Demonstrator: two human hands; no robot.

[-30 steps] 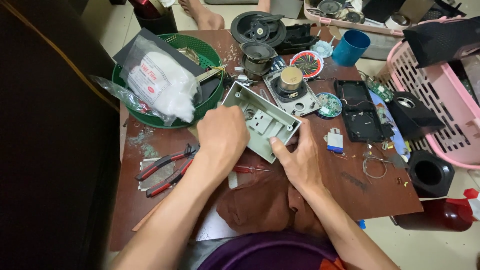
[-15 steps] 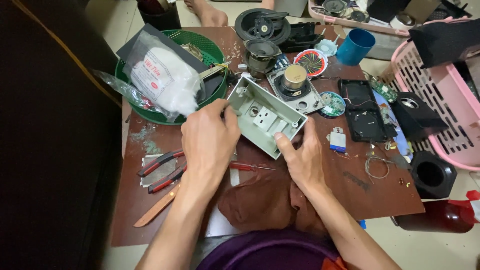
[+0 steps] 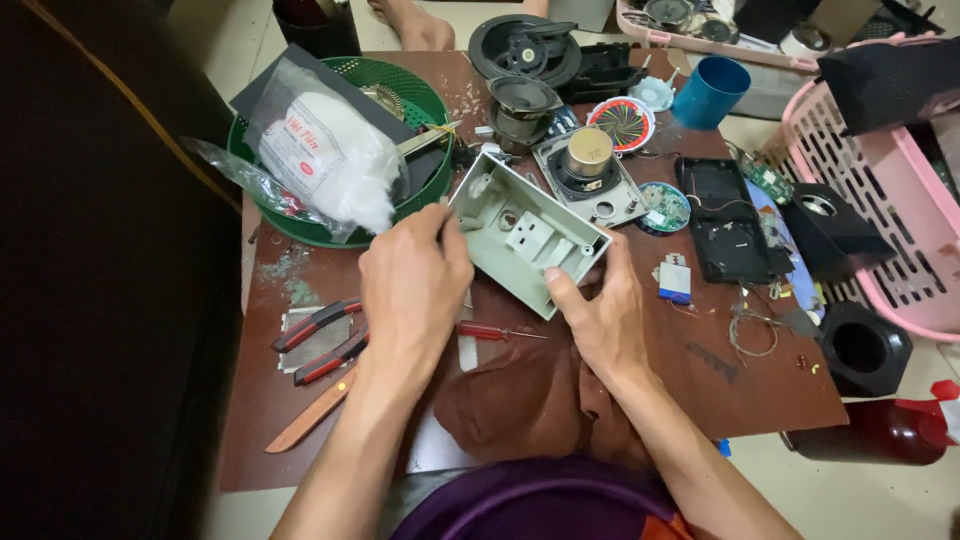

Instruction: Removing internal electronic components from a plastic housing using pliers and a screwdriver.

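- Grey plastic is the material of the open casing (image 3: 525, 245) that sits just above the centre of the frame, tilted, with its hollow side turned up toward the camera.
- The left hand (image 3: 415, 285) grips the casing at its left end; the fingers are curled around the edge and closed on it, the back of the hand facing the camera.
- The right hand (image 3: 600, 315) holds the lower right corner of the casing, with the thumb (image 3: 562, 293) pressed on the near wall and the other fingers behind, so this grip is closed on it too.
- Under the hands lies a brown cloth (image 3: 530, 400), in the lower centre of the frame, on a dark brown table (image 3: 760, 385).
- A small red screwdriver (image 3: 495, 332) lies on the table between the two wrists, just beside the cloth.
- Pliers with red and black handles (image 3: 320, 340) lie at the left of the left forearm, and a flat orange tool (image 3: 310, 412) is below them.
- In the upper left of the frame is a green round basket (image 3: 300, 225) with a white stuffed plastic bag (image 3: 330, 155) inside.
- Just above the casing stands a speaker unit with a brass-coloured magnet (image 3: 588, 165) on a grey plate.
- A blue cup (image 3: 708, 92) stands in the upper right, and a pink basket (image 3: 880, 220) fills the right edge.
- A black flat cover (image 3: 722, 218) lies at the right of the casing, well apart from the hands.
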